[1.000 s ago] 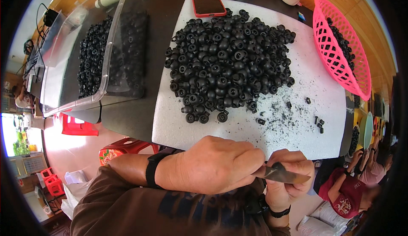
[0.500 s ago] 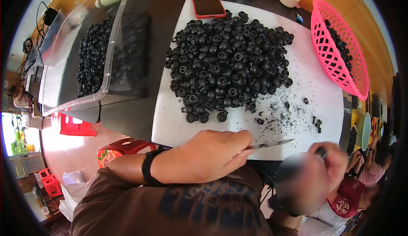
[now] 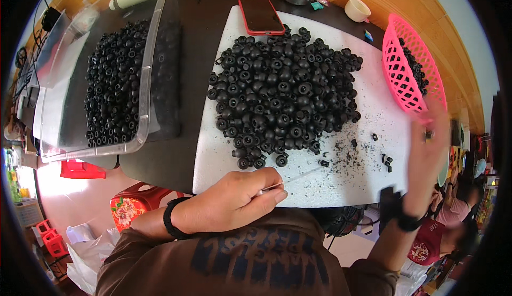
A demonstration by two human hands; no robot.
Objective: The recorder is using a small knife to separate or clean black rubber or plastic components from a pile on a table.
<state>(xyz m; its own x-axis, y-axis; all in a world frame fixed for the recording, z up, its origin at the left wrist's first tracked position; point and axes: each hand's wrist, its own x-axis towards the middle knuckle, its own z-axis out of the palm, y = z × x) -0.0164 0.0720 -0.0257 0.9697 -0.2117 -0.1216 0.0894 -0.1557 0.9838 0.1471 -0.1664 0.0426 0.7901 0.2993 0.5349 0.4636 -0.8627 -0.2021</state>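
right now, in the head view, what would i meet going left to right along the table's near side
Clear bin → left hand → knife → black bits → right hand, blurred

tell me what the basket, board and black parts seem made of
Basket: likely plastic, smooth; even bright pink, moulded-looking lattice. Board: probably foam, matte white; faintly grainy surface. Black parts: plastic or rubber, can't tell which; satin, soft highlights on rounded sides.
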